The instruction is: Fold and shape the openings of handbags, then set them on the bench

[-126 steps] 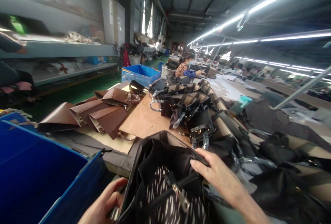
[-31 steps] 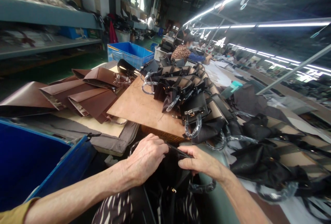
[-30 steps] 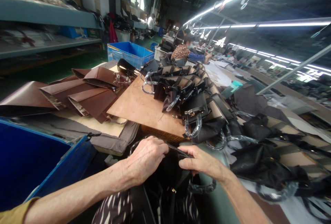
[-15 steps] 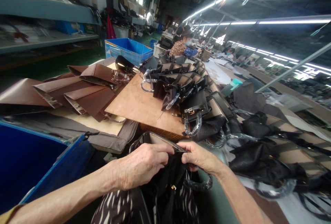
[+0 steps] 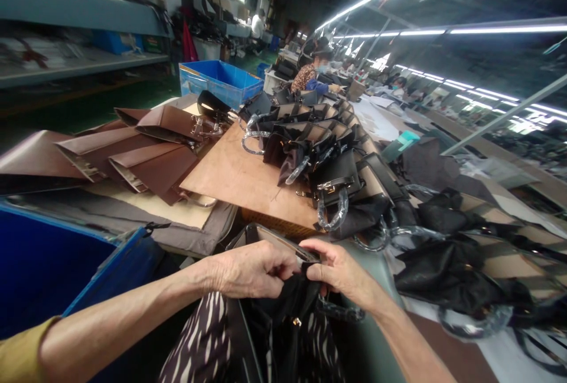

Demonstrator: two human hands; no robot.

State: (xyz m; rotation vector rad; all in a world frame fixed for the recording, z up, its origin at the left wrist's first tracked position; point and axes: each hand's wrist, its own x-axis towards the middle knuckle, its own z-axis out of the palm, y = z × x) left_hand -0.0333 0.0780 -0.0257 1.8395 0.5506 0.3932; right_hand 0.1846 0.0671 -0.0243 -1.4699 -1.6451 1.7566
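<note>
A black handbag (image 5: 283, 318) stands open at the top in my lap, with a pale inside showing below its rim and a small gold-coloured fitting on its front. My right hand (image 5: 339, 271) grips the rim between thumb and fingers. Against the same rim, my left hand (image 5: 259, 268) is closed, its fingers curled and its thumb pressed in. A small whitish bit shows at its fingertips, too small to name. Below my right hand hangs a plastic-wrapped handle (image 5: 341, 311), partly in shadow.
Several black handbags (image 5: 336, 176) with wrapped handles crowd the table, beside a brown board (image 5: 248, 173). Brown bag pieces (image 5: 155, 164) lie at left. Blue bins stand near left (image 5: 57, 271) and farther back (image 5: 221, 79). A person (image 5: 310, 76) sits beyond the pile.
My left hand has curled tighter and turned at the rim, and a whitish bit now shows at its fingertips. My right hand has shifted slightly left along the rim.
</note>
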